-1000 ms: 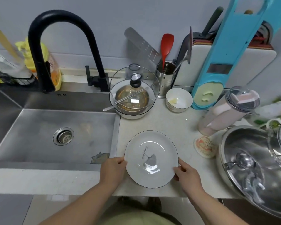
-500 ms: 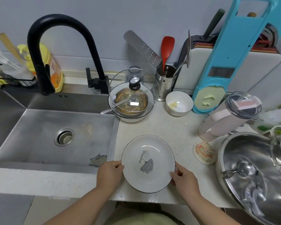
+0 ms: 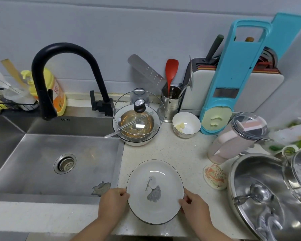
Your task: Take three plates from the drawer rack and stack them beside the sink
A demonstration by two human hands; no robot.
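A white plate (image 3: pixel 155 192) is being gripped at nine and three o'clock by the left hand (image 3: pixel 112 203) and right hand (image 3: pixel 195 206), now lowered closer to the counter (image 3: pixel 177 150) beside the sink (image 3: pixel 42 162); stacking is beginning.

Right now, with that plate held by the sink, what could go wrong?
The leaf-print plate sits near the counter's front edge, pinched only at its rim by the left hand and right hand; a slip might tip it off. The stainless sink drops away close on its left. The steel wok crowds the right side.
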